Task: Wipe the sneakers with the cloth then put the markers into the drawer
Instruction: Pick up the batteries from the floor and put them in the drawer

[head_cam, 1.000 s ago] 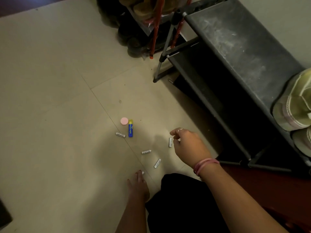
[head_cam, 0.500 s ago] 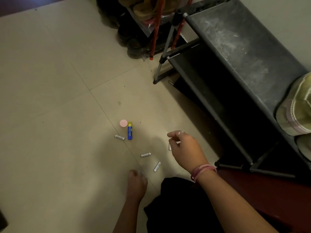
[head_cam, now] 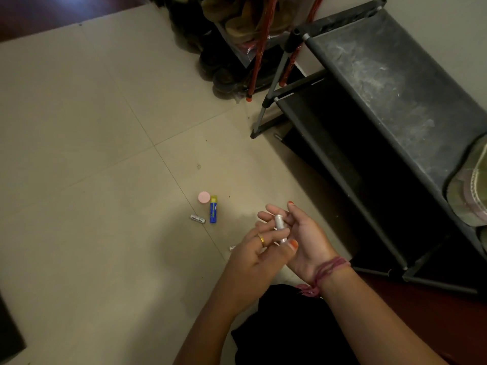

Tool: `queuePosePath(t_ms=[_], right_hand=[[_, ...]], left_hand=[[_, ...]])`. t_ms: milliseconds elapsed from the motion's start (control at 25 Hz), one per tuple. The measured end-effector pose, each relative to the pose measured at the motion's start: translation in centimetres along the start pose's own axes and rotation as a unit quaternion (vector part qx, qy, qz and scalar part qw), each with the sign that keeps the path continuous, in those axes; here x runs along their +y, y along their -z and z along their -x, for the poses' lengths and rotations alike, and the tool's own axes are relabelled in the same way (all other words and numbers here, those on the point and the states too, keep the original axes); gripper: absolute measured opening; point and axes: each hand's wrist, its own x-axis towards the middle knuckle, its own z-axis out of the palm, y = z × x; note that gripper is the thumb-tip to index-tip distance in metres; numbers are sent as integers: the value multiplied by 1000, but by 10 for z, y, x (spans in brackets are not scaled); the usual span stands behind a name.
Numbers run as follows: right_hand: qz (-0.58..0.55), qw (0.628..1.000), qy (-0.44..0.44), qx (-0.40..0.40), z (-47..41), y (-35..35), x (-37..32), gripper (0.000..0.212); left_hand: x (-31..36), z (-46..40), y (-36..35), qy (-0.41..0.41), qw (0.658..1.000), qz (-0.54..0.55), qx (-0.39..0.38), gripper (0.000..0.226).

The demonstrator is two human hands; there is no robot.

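Note:
My two hands meet low in the middle of the head view, above the tiled floor. My right hand (head_cam: 305, 241), a thread band at its wrist, lies palm up and cups small silver cylinders (head_cam: 280, 225). The fingers and thumb of my left hand (head_cam: 253, 252), which wears a ring, pinch those same cylinders. One more silver cylinder (head_cam: 197, 219) lies on the floor to the left, and another (head_cam: 232, 248) peeks out from under my left hand. A pale sneaker (head_cam: 471, 191) rests on the black shoe rack (head_cam: 382, 88) at the right edge. No cloth or drawer is in view.
A blue tube with a yellow cap (head_cam: 213, 209) and a pink round lid (head_cam: 204, 197) lie on the floor beside the cylinders. A second rack with red poles (head_cam: 261, 48) and dark shoes stands at the back. My dark-clothed knee (head_cam: 290, 325) is below my hands.
My right hand lifted a silver cylinder off the floor and turned palm up. My left hand rose from the floor with others and joined the right. Fewer cylinders lie on the tiles.

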Motion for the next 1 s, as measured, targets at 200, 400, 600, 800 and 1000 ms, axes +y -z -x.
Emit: queuePosePath(t_ms=[200,400,600,800,1000], right_hand=[[-9,994,4,105,1,2,-2,27],[-38,991,51,122,7,-3,-13,32],[45,976,136,166,15,-12,-23,33],[62,966,171,185,16,-15,-26,34],[53,965,180,182,14,-16,-26,34]], left_hand=[[-38,-37,47,-2,977,-97,192,16],[-145,-99,121,62,831,-536,137,46],[-179,-123,133,142,699,-700,30,64],[-194,-136,148,157,697,-699,27,56],[-214,-122,145,112,707,-696,56,32]])
